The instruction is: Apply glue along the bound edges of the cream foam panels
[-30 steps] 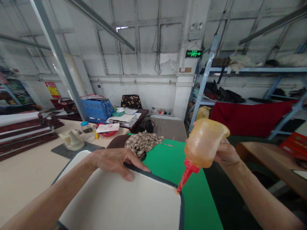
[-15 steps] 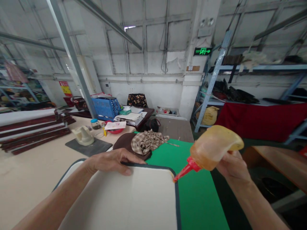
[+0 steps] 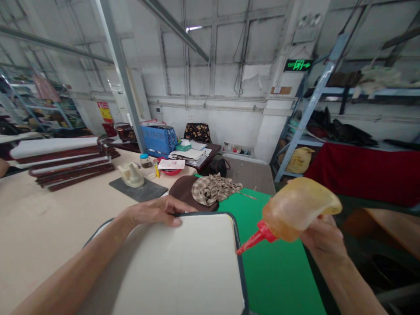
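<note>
A white panel (image 3: 197, 258) with a dark rounded border fills the lower middle of the view. My left hand (image 3: 160, 211) grips its far edge, thumb on the white face and fingers over the border. In my right hand (image 3: 323, 232) is a soft bottle (image 3: 292, 210) of amber liquid, tilted down to the left. Its red nozzle tip touches the inner side of the panel's right border, below the rounded corner. A thin yellowish line runs along the border from the corner down to the tip.
Green sheet (image 3: 278, 271) lies right of the panel. Beyond are checked cloth (image 3: 211, 189), a pale tape dispenser (image 3: 131, 175) on a dark mat, a red bowl (image 3: 171, 172) and a blue basket (image 3: 159, 140). Stacked dark-edged boards (image 3: 72, 162) stand left; shelving is at right.
The nozzle tip has moved along the right border, from the corner to a point farther down. The view has turned slightly left. My left hand keeps its hold on the far edge.
</note>
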The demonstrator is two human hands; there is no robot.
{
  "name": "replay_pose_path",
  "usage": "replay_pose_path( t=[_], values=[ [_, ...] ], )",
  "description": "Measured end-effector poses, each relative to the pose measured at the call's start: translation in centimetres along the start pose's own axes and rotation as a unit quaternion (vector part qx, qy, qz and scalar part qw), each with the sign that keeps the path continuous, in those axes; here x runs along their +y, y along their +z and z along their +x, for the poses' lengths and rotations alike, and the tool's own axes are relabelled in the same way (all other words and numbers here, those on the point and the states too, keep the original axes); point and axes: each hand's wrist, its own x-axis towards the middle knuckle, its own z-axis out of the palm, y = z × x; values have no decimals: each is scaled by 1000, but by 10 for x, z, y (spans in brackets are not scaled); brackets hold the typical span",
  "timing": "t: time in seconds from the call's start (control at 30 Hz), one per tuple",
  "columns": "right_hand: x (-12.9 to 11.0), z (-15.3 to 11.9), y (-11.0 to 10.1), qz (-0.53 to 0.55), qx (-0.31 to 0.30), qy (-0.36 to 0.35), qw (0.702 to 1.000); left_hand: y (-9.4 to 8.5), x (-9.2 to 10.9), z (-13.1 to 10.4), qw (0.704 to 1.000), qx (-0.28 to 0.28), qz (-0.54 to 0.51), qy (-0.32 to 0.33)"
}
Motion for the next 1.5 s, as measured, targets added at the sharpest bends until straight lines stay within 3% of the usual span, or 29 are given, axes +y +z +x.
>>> replay_pose_path(
  t=[0.23, 0.57, 0.77, 1.0, 1.23, 1.5],
  values=[
    [7, -5, 19, 6, 13, 33, 999, -9, -12, -20, 998, 40, -47, -6],
    [11, -13, 40, 9, -15, 40, 999, -21, -28, -43, 992, 87, -86, -15],
    [20, -16, 43, 21, -33, 28, 999, -30, -42, -55, 987, 109, -117, -9],
    [31, -18, 44, 21, 38, -20, 999, -33, -56, -64, 976, 135, -170, 4],
    [38, -32, 42, 21, 98, -44, 994, -32, -74, -67, 957, 202, -205, 29],
    [39, -42, 58, 33, 158, -87, 983, -26, -92, -60, 927, 273, -251, 57]
  ],
)
